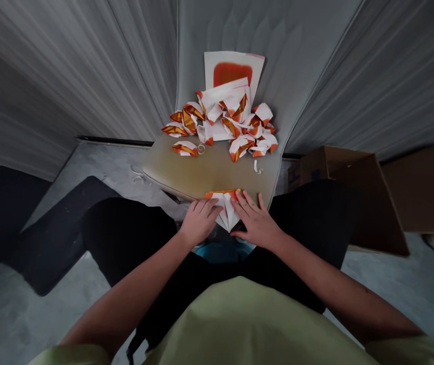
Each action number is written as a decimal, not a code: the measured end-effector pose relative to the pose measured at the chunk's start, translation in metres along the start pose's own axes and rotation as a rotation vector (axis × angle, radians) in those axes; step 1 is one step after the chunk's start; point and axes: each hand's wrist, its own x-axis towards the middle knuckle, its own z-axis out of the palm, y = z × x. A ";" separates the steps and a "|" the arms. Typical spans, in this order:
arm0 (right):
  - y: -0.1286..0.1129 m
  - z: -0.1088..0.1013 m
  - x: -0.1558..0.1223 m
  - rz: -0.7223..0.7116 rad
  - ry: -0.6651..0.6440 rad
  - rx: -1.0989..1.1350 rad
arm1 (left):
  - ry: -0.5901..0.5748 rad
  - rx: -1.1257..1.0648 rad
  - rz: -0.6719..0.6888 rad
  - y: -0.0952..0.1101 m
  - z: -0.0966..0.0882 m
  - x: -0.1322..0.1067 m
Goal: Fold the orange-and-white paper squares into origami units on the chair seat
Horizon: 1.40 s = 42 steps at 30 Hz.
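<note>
A partly folded white paper (227,212) with an orange-gold upper edge lies at the front edge of a grey padded chair seat, its pointed end toward me. My left hand (200,217) grips its left side, with the fingers close together and bent over it. On the right side, my right hand (257,219) rests with its fingers spread and stretched over the paper; the thumb lies near the lower point. Farther back on the seat is a pile of folded paper ingots (241,144) in white, orange and gold. One paper ingot (185,148) lies apart at the left.
Flat paper sheets (234,71) with an orange square lie behind the pile. Thin paper scraps (258,167) are on the seat (217,170). An open cardboard box (357,167) stands right of my knee. A dark mat (65,228) is on the floor at the left. Pleated grey curtains (118,66) hang on both sides.
</note>
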 end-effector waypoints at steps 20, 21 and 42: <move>0.035 -0.082 0.058 0.245 -0.086 0.576 | -0.216 -0.362 -0.182 -0.037 -0.049 0.062; 0.041 -0.083 0.069 0.244 -0.114 0.593 | -0.247 -0.408 -0.242 -0.043 -0.045 0.070; 0.015 -0.018 0.087 0.100 0.223 0.175 | -0.211 -0.194 0.133 -0.076 -0.030 0.062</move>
